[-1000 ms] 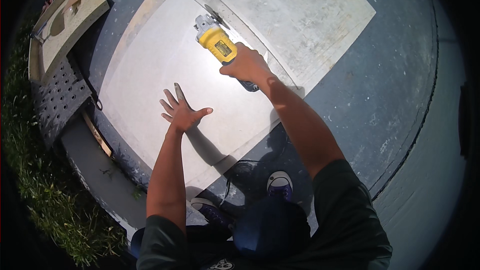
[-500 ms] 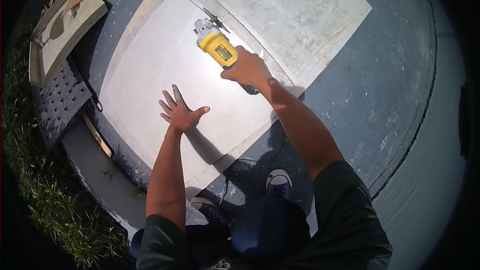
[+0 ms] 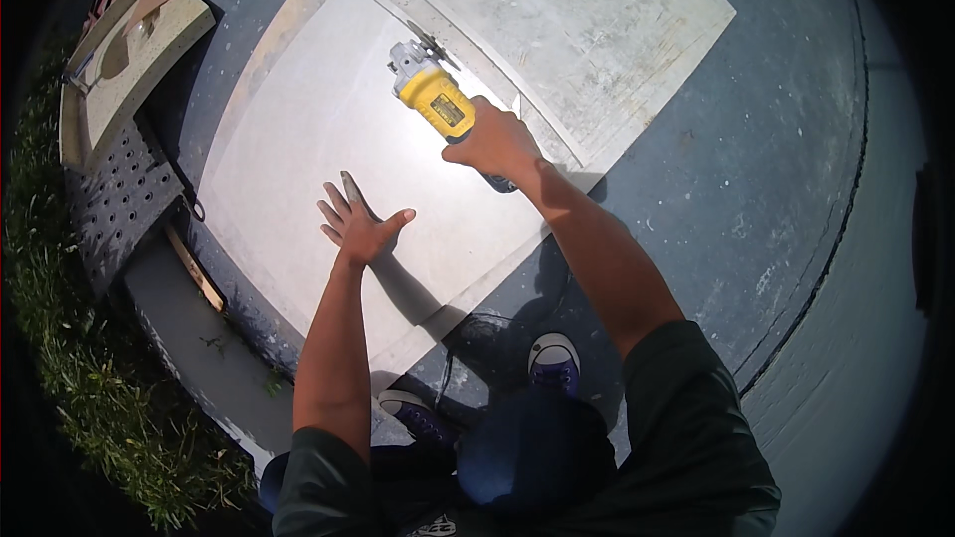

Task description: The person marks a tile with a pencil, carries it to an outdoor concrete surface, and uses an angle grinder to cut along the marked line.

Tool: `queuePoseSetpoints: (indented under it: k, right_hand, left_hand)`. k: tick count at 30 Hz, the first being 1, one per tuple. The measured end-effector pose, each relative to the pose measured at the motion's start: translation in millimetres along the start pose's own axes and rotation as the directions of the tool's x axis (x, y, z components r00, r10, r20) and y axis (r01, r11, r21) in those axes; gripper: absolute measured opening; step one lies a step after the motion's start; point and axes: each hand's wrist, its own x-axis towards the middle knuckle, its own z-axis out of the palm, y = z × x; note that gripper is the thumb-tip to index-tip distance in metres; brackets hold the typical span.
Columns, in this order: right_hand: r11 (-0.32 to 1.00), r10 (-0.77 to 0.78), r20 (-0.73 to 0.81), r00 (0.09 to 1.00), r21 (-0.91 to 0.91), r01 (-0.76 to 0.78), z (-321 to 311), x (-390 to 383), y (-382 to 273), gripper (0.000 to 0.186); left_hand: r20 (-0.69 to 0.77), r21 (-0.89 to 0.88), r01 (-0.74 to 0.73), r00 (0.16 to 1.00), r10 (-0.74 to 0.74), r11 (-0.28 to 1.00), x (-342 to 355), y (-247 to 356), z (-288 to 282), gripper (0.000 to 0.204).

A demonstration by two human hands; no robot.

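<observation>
While right hand (image 3: 494,142) grips grinder (image 3: 434,96), left hand (image 3: 356,223) presses slab (image 3: 298,139).

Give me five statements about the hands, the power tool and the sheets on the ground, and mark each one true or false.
1. The right hand grips a yellow angle grinder. True.
2. The left hand lies flat, fingers spread, on the large pale flat sheet. True.
3. The left hand holds a hammer. False: it holds nothing.
4. The grinder's disc end is at the middle of the pale sheet. False: it is at the sheet's far edge, beside a second, mottled grey sheet.
5. A perforated dark metal panel lies left of the pale sheet. True.
</observation>
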Motion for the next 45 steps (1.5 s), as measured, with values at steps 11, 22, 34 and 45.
queuePoseSetpoints:
  k: [11,22,34,45]
  right_hand:
    - [0.999,-0.041,-0.042,0.998,0.031,0.042,6,-6,5,0.063]
    - [0.999,0.003,-0.024,1.0,0.032,-0.002,4,-13,6,0.062]
    - [0.998,0.014,-0.013,1.0,0.054,-0.013,6,-26,19,0.063]
    - [0.998,0.027,-0.018,0.999,0.06,-0.026,7,-35,27,0.064]
  left_hand:
    - [-0.026,-0.006,-0.008,1.0,0.008,1.0,2,-5,3,0.15]
    - [-0.007,0.013,0.007,1.0,-0.007,1.0,0,-1,0,0.146]
    - [0.004,-0.001,0.014,1.0,-0.014,1.0,-4,2,1,0.145]
    - [-0.015,-0.019,-0.01,1.0,0.009,1.0,-4,-6,9,0.144]
